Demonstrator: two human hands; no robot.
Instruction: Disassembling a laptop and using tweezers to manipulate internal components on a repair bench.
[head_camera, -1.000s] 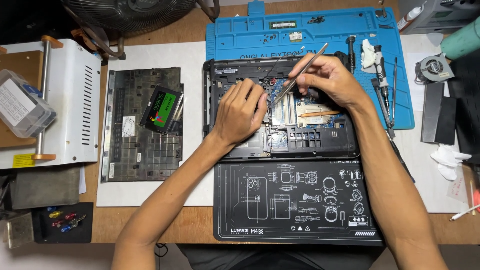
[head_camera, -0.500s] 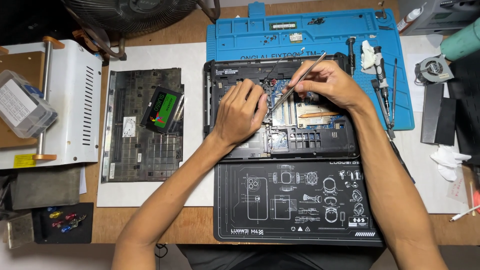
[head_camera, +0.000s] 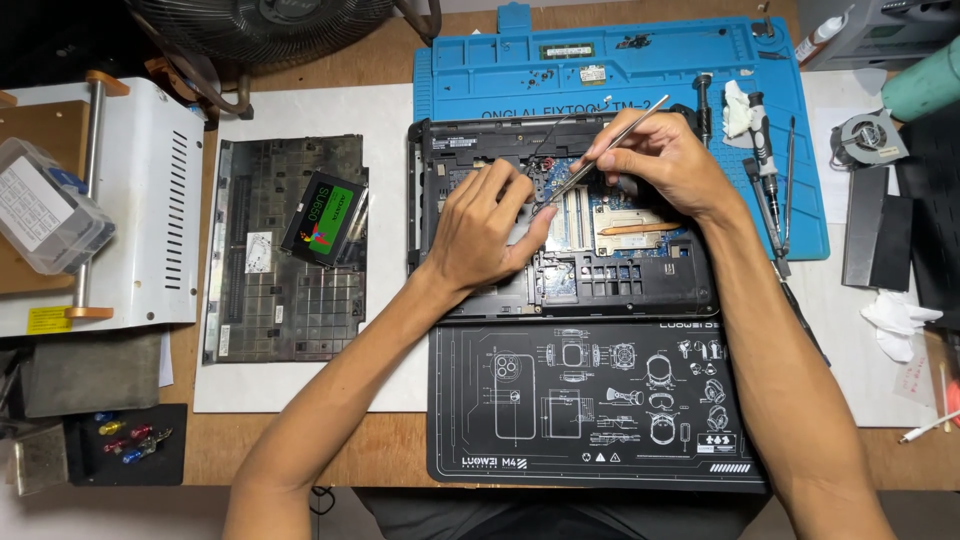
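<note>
An opened laptop base (head_camera: 640, 285) lies bottom-up in the middle of the desk, its blue circuit board and copper heat pipe exposed. My left hand (head_camera: 480, 225) rests flat on the inside of it, fingers pressing near the board. My right hand (head_camera: 655, 160) holds metal tweezers (head_camera: 600, 150), their tips down on the board just beside my left fingertips.
A blue repair mat (head_camera: 500, 75) with screwdrivers (head_camera: 765, 165) lies behind the laptop, a black mat (head_camera: 590, 400) in front. To the left sit the removed bottom cover (head_camera: 270, 290) with a small drive (head_camera: 322, 220) on it, and a white machine (head_camera: 150, 200). A small fan (head_camera: 868, 138) sits at right.
My right hand has tilted the tweezers slightly lower toward the board. My left hand stays in place on the laptop.
</note>
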